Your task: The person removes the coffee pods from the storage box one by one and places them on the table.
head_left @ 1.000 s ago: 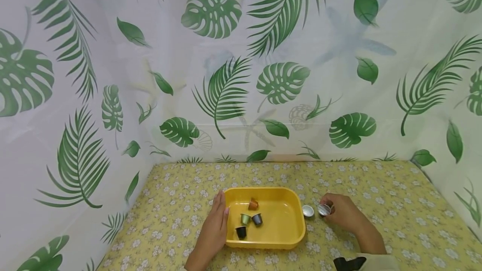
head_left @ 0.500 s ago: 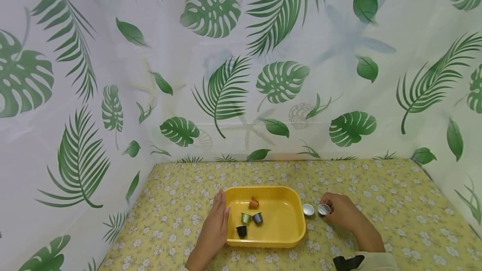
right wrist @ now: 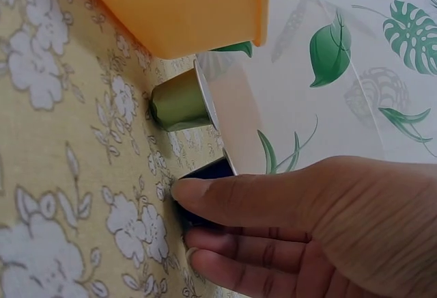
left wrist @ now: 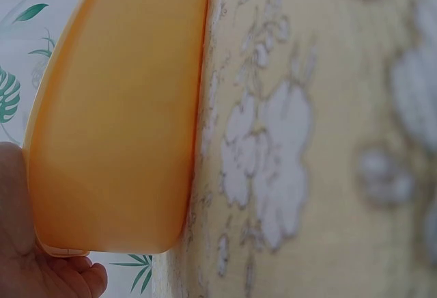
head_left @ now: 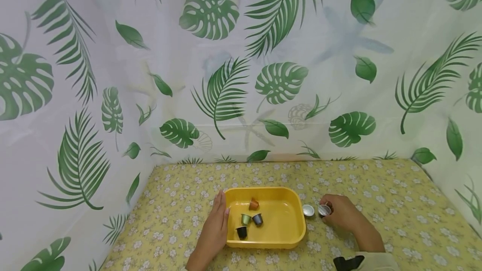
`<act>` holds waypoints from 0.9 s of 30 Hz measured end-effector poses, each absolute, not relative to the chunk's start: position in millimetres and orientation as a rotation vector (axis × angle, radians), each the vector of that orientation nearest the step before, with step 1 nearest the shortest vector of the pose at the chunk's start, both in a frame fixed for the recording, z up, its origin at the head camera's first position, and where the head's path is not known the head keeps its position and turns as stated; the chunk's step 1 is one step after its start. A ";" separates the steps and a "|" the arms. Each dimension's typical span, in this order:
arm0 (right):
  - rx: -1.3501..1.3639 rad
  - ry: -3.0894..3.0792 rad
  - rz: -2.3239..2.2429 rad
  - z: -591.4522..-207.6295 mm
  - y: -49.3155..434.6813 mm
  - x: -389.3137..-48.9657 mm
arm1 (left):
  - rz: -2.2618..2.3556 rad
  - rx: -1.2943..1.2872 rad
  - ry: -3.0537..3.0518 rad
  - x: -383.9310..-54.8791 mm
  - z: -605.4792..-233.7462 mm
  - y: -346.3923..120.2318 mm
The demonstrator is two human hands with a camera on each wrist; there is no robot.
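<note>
The head view shows one yellow tray [head_left: 280,221] on the flowered tabletop [head_left: 180,195] and six small coffee capsules in all. Four are inside the tray, in its left half: one orange capsule [head_left: 254,204] toward the back, one light green capsule [head_left: 246,220] and one grey capsule [head_left: 257,220] close together in the middle, and one black capsule [head_left: 242,232] near the front. The other two are outside, on the tray's right: one olive green capsule [right wrist: 183,103] upright just beside it, silver top upward, and one dark blue capsule [right wrist: 210,169] a little farther right.

Two hands are at work. The left hand [head_left: 211,230] lies along the tray's left end, fingers mostly straight against the wall and thumb at the rim; whether the thumb hooks over cannot be told. The right hand [head_left: 343,212] comes in from the lower right, forearm slanting inward, its fingers and thumb closed in a pinch on the dark blue capsule, low at the tabletop. Its wrist ends in a beige sleeve [head_left: 378,262].
</note>
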State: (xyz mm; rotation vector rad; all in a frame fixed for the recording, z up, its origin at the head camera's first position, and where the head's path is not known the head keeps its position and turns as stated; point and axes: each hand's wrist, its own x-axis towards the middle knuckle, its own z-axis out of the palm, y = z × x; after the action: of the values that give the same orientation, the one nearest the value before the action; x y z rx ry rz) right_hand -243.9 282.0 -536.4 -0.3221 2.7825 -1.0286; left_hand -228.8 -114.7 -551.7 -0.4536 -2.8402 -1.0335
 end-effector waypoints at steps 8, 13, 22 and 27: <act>-0.335 2.814 -0.998 -536.7 281.4 -244.6 | -1.043 -0.449 -2.840 -229.3 -550.5 -113.9; -0.327 2.813 -0.974 -534.1 281.6 -246.7 | -1.033 -0.449 -2.838 -229.9 -550.0 -114.0; -0.304 2.745 -1.004 -532.1 285.2 -246.5 | -1.048 -0.440 -2.847 -229.8 -550.6 -113.4; -0.276 2.691 -1.071 -530.7 287.3 -244.6 | -1.057 -0.444 -2.844 -229.5 -550.7 -113.5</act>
State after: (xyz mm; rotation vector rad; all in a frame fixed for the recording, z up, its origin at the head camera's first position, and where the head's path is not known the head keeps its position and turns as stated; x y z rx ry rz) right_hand -244.6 287.3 -530.7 -0.2758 2.6912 -1.0705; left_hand -229.5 -113.5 -550.7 -0.4440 -2.8441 -1.0574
